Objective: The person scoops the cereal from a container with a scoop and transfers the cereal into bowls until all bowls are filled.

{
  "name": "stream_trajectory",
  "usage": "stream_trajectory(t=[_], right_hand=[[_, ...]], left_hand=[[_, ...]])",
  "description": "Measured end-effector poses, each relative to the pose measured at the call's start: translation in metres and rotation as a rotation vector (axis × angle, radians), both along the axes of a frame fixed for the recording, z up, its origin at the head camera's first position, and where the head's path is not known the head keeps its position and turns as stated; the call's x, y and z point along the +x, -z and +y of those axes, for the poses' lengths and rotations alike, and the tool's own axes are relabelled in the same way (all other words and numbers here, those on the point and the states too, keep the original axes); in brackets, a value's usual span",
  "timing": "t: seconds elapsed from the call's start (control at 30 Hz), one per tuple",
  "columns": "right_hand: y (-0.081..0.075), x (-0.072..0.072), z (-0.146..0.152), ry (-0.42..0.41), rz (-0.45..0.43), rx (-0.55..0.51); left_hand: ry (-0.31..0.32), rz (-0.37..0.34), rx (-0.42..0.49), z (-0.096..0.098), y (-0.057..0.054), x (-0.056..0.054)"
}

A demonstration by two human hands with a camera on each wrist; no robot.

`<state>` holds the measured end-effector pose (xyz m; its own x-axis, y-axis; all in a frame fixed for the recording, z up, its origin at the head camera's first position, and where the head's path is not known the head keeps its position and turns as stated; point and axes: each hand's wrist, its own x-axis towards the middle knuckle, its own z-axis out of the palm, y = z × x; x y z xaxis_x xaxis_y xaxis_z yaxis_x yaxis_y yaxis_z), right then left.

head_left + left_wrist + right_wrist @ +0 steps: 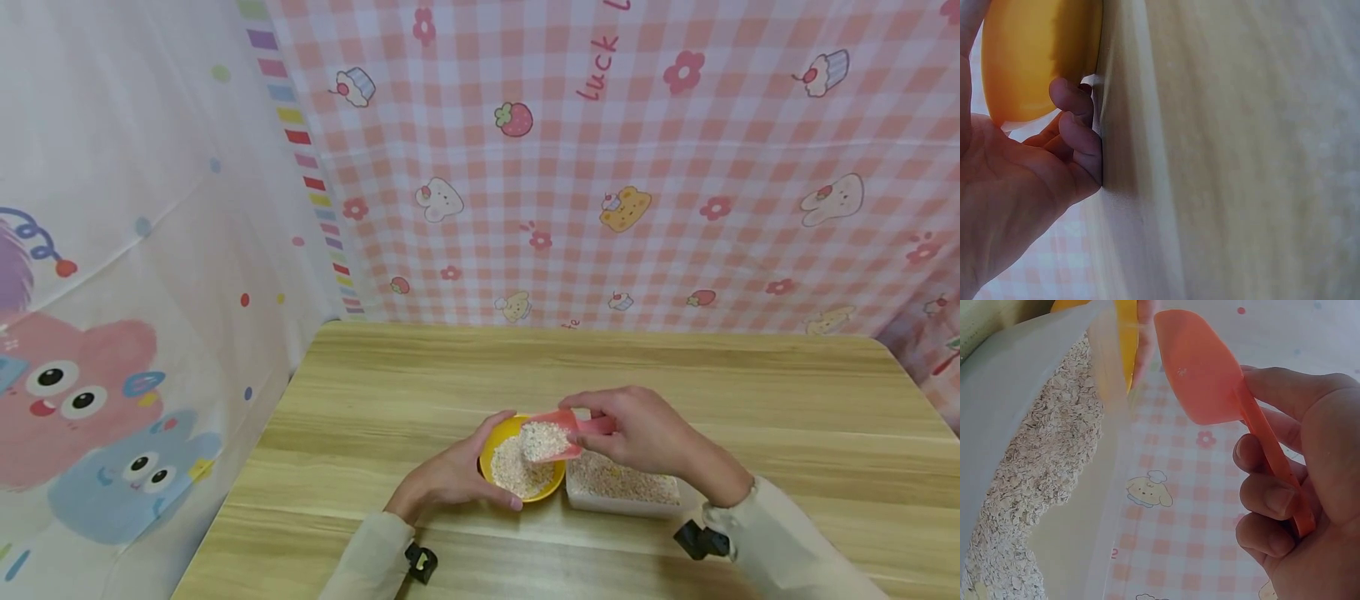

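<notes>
A yellow bowl (556, 483) with oat flakes (517, 472) in it stands on the table. My left hand (459, 473) grips it from the left, thumb at the near side and fingers at the far side; the left wrist view shows the yellow bowl (1029, 56) close to the palm. In my right hand (648, 429) is a pink scoop (553, 417), heaped with oats (545, 440) and held over the bowl's right part. The right wrist view shows several fingers curled round the handle of the scoop (1200, 369), whose underside faces that camera.
A whitish translucent container (622, 505) of oats stands right of the bowl, partly under my right forearm. The wooden table (405, 375) ends at a pink checked cloth (465, 167) behind and a white printed cloth (172, 208) at the left.
</notes>
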<state>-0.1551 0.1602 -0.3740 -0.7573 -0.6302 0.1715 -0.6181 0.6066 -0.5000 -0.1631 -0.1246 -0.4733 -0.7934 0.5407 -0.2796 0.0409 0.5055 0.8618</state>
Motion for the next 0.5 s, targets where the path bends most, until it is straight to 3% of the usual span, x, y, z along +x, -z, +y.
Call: stream_trajectory(t=[0.5], right_hand=[[0.0024, -0.0007, -0.0013, 0.003, 0.080, 0.096]], left_hand=[[0.002, 0.010, 0.003, 0.0006, -0.0001, 0.0003]])
